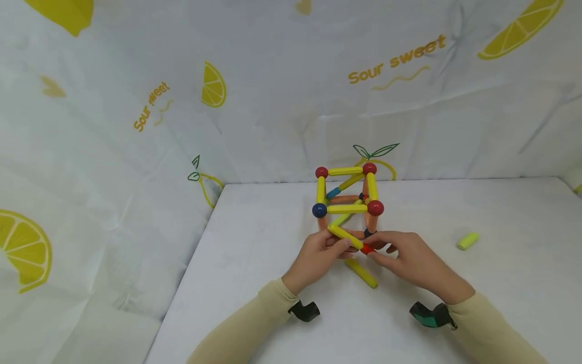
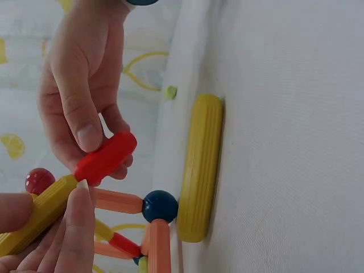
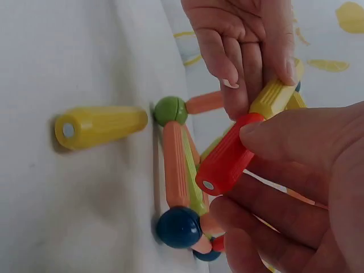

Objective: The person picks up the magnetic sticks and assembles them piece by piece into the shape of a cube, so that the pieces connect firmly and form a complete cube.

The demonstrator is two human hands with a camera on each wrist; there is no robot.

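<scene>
My left hand [image 1: 316,255] holds a yellow ridged magnetic rod [image 1: 345,236] between thumb and fingers. My right hand [image 1: 411,258] pinches a short red rod [image 3: 230,153] with its thumb and fingertips. End to end, the red rod and the yellow rod meet in a slanting line, shown in both wrist views. Just behind the hands stands a box-shaped frame of rods and balls; its top has yellow rods [image 1: 347,208], red balls [image 1: 375,208] and one blue ball [image 1: 320,210]. Orange rods [image 2: 161,244] form its lower part, partly hidden by the hands.
A loose yellow rod [image 1: 361,273] lies on the white table [image 1: 254,227] in front of the frame, below the hands. Farther right lies a short lime-green rod [image 1: 467,240]. A lemon-print sheet [image 1: 273,126] hangs along the table's back and left side.
</scene>
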